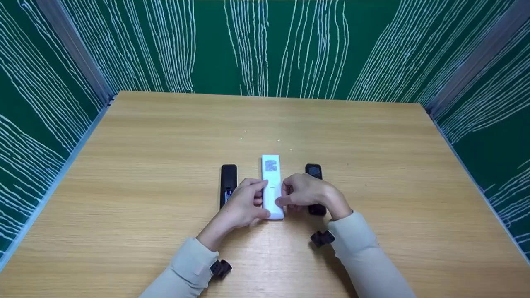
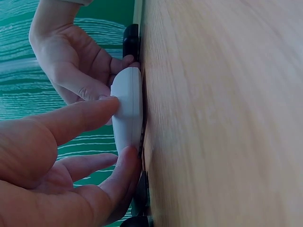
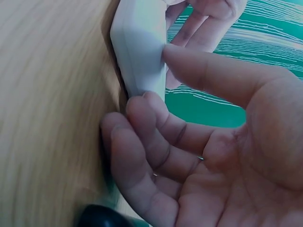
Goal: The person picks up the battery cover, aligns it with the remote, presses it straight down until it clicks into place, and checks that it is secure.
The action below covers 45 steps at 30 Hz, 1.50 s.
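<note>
A white remote control [image 1: 271, 198] lies back side up at the middle of the table, a printed label near its far end. My left hand [image 1: 241, 207] grips its left edge and near end, with the thumb at the near corner. From the other side my right hand [image 1: 308, 191] pinches the remote, thumb [image 3: 203, 71] on its upper face and curled fingers against its side edge. Seen from the left wrist, the white remote [image 2: 127, 111] sits close over the tabletop between both hands.
Left of the hands lies a black remote control [image 1: 228, 176], its battery bay uncovered with batteries showing. Another black remote control [image 1: 317, 210] lies partly hidden under my right hand. Small white bits dot the wooden table [image 1: 265, 116] farther back. Green white-streaked panels [image 1: 215, 45] enclose it.
</note>
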Available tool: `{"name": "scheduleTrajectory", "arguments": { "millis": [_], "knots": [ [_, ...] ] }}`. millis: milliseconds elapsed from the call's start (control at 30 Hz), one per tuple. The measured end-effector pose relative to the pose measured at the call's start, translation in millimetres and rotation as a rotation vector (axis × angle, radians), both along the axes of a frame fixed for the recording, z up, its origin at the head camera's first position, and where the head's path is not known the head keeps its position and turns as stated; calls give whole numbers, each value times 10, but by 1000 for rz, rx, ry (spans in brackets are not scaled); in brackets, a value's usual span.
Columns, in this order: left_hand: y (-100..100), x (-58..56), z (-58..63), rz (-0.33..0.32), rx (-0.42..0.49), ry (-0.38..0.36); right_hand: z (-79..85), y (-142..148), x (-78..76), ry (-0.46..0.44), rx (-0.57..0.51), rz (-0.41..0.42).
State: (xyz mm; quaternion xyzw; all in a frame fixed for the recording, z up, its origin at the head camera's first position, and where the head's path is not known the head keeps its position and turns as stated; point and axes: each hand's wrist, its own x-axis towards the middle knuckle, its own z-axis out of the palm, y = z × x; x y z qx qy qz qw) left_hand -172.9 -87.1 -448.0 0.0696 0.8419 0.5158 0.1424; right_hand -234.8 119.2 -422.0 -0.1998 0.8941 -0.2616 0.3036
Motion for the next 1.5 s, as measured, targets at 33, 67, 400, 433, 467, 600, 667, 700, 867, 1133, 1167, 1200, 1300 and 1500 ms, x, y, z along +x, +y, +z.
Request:
{"name": "scheduleTrajectory", "arguments": {
  "millis": [33,67,400,433,467,600,667,700,867,1133,1167,1200,1300,1500],
  "knots": [
    [-1,-2,-2,-4,-1,5,0,1,0,-1,-3,-1],
    [-3,-2,-3,-5,-1,6,-3,3,-3,1,-7,5],
    [-3,-4,3,2,0,-2,-22,9,-23,-17,-52,-5],
    [-2,-4,2,2,0,-2,-26,7,-24,-21,-56,-15],
    [-2,-5,1,3,0,-3,-34,4,-26,-24,-61,-25],
    [0,-5,2,8,3,-12,-52,-6,-32,-26,-68,-51],
    [1,-4,4,10,4,-15,-63,-11,-37,-16,-66,-55],
    [1,-3,5,11,5,-17,-68,-15,-39,-8,-65,-55],
    [0,-1,11,10,8,-14,-94,-30,-41,28,-63,-73],
    [1,2,16,7,8,7,-131,-48,-45,44,-47,-100],
    [2,2,14,8,7,7,-134,-48,-47,46,-42,-99],
    [2,1,11,8,7,6,-136,-48,-49,49,-36,-97],
    [6,-1,9,11,7,-4,-132,-43,-49,43,-27,-94],
    [6,-6,8,12,9,-15,-98,-30,-40,31,-26,-77]
  ]
}}
